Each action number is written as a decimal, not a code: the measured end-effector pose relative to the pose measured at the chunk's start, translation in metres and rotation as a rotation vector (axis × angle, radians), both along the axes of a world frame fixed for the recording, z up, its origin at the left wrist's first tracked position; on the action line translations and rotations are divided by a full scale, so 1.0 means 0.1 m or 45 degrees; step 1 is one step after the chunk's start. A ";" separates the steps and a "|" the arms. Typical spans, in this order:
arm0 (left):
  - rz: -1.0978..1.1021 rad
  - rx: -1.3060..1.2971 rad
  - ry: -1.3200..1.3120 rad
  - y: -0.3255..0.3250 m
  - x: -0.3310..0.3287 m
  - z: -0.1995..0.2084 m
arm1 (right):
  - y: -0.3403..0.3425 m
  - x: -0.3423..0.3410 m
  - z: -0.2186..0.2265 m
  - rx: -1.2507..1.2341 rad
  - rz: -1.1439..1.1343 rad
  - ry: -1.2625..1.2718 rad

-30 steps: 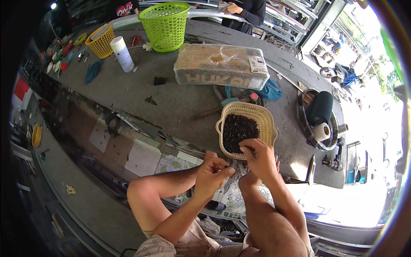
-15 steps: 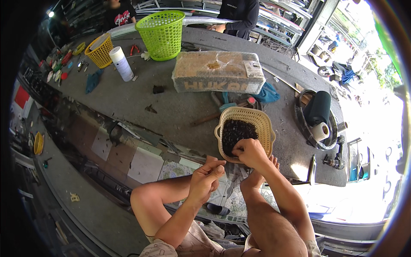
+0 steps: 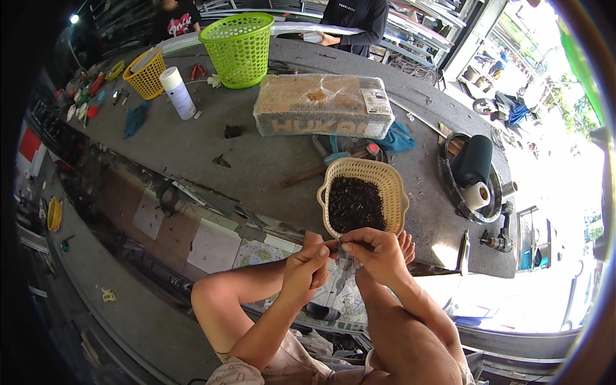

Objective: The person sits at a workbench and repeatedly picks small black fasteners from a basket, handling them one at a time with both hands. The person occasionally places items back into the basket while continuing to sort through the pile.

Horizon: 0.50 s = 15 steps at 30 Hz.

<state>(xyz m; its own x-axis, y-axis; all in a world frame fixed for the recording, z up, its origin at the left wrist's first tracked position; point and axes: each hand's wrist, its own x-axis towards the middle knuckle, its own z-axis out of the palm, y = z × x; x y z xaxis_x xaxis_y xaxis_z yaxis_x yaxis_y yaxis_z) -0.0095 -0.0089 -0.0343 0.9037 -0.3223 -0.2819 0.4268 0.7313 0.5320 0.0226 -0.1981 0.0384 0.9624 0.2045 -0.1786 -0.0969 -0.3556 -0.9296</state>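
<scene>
A beige plastic basket [image 3: 396,192] with a handle loop on each side holds many small dark pieces [image 3: 353,202]. Just off its near rim, my two hands come together fingertip to fingertip. My left hand [image 3: 309,264] is closed, its thumb pressed against the curled fingers. My right hand [image 3: 375,251] pinches with thumb and forefinger, right against the left fingertips. Something tiny and dark seems to sit between them, too small to name. My bare foot [image 3: 407,247] rests beside the basket's near right corner.
Behind the basket lie a hammer [image 3: 305,176] and a plastic-wrapped carton [image 3: 321,106]. A green basket [image 3: 237,54], a yellow basket [image 3: 145,74] and a spray can [image 3: 178,95] stand farther left. At right are a black ring-shaped tray [image 3: 444,172] and a drill [image 3: 499,239]. Another person [image 3: 356,25] stands across the table.
My right hand has come out of the basket, back and slightly left, to meet my left hand. The person across the table has shifted a hand along a pale metal bar.
</scene>
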 end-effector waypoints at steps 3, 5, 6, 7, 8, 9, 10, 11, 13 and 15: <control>-0.005 0.036 0.012 -0.01 0.01 0.05 | 0.02 -0.01 -0.03 0.055 -0.028 -0.048; -0.013 0.092 0.010 -0.02 0.00 0.06 | 0.04 -0.02 -0.06 0.087 -0.036 -0.133; -0.013 0.105 0.005 -0.03 0.00 0.07 | 0.05 -0.02 -0.07 0.086 -0.039 -0.154; -0.007 0.108 0.001 -0.05 0.01 0.07 | 0.04 -0.02 -0.08 0.084 -0.041 -0.178; 0.005 0.108 -0.014 -0.06 0.00 0.07 | 0.04 -0.03 -0.08 0.042 -0.054 -0.178; 0.024 0.097 -0.028 -0.07 0.00 0.07 | 0.02 -0.03 -0.08 0.070 -0.036 -0.157; 0.044 0.086 -0.040 -0.08 0.00 0.07 | 0.00 -0.04 -0.06 0.059 -0.027 -0.115; 0.041 0.090 -0.026 -0.09 0.00 0.07 | -0.01 -0.04 -0.05 0.047 -0.016 -0.073; 0.040 0.094 -0.006 -0.09 0.00 0.06 | -0.01 -0.04 -0.04 0.028 -0.007 -0.062; 0.037 0.148 -0.014 -0.09 0.01 0.06 | -0.02 -0.04 -0.02 0.012 0.008 -0.050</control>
<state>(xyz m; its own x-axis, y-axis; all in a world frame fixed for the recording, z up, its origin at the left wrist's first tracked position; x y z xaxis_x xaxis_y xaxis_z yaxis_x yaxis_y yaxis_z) -0.0089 -0.0181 -0.0283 0.9154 -0.2618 -0.3057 0.4000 0.6763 0.6186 0.0187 -0.1997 0.0361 0.9673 0.2120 -0.1389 -0.0582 -0.3476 -0.9358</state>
